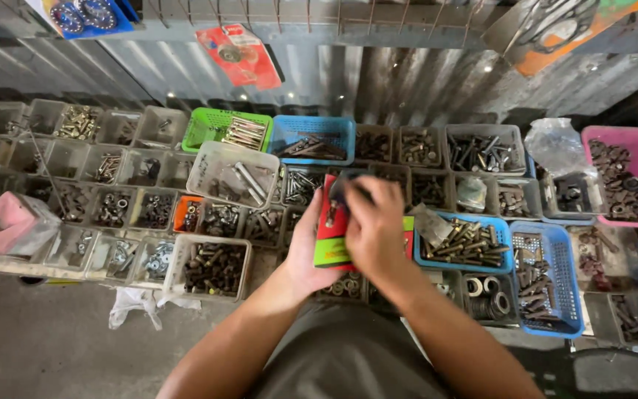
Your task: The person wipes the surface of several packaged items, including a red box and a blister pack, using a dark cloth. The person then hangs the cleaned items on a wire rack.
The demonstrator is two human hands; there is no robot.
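Bare forearms, no sleeves; grey-olive garment below.

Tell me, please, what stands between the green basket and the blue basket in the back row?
Nothing stands there. In the head view the green basket and the blue basket sit side by side, nearly touching. The clear tub of long bolts stands in front of the green one, not between.

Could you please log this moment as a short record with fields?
setting: stall of trays and baskets filled with bolts, nuts and washers
left hand: holds a red and green card pack from behind
right hand: fingers on the pack's front
nearest bins: blue basket of bolts, clear tray of dark bolts
backdrop: corrugated metal wall
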